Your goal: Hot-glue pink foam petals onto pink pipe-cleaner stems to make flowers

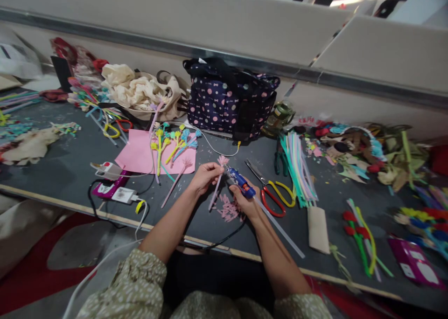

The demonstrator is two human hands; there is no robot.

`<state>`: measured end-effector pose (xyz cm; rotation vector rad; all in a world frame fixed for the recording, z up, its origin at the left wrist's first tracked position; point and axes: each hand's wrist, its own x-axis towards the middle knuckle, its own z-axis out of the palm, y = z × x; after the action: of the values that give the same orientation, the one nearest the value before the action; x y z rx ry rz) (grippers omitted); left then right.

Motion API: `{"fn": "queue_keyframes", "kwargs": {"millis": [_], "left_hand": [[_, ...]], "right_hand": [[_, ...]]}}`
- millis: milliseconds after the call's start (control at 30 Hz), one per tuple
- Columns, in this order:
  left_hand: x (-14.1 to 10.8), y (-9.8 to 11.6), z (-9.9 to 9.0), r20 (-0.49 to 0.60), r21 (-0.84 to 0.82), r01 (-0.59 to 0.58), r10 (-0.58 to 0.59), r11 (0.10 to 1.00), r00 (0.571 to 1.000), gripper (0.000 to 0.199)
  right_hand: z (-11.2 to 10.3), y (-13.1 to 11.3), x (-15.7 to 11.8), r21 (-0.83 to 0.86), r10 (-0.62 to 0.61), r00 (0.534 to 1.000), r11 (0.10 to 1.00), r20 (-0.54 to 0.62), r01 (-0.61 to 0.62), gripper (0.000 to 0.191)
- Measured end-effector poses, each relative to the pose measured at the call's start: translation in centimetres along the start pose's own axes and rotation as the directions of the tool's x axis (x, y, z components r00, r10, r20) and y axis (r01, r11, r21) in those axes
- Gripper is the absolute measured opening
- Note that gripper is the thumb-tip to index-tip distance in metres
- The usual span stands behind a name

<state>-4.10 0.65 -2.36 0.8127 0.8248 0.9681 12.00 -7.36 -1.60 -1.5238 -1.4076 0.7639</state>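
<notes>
My left hand [207, 176] pinches a pink pipe-cleaner flower [223, 160], its stem hanging down toward the table. In my right hand [247, 200] is a blue hot glue gun [240, 181], its nozzle close to the flower head; whether they touch I cannot tell. A long clear glue stick [283, 230] juts from the gun's back end. Below my hands lies a heap of short pink pieces [229, 209]. Left of my left hand, another pink flower [177, 181] rests partly on a pink sheet [136, 149], beside several yellow and blue flowers [160, 146].
Scissors with red and yellow handles [276, 198] lie right of my right hand, near green-handled pliers [280, 158] and a bundle of pastel pipe cleaners [299, 165]. A polka-dot bag [224, 102] stands behind. A purple power strip [110, 186] with cables sits at left.
</notes>
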Motion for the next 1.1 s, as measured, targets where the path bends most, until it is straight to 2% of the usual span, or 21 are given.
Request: {"fn": "queue_keyframes", "kwargs": {"millis": [733,1100], "left_hand": [[-0.23,0.39,0.21,0.002,0.012,0.001,-0.001,1.000,1.000,0.037],[-0.16,0.25,0.07,-0.001,0.009,-0.010,0.010,1.000,1.000,0.038]], "right_hand": [[-0.21,0.62,-0.02,-0.033,-0.032,0.999,0.999,0.029,0.033,0.032],[-0.68,0.07,0.21,-0.093,-0.049,0.993,0.994,0.103,0.059,0.033]]}}
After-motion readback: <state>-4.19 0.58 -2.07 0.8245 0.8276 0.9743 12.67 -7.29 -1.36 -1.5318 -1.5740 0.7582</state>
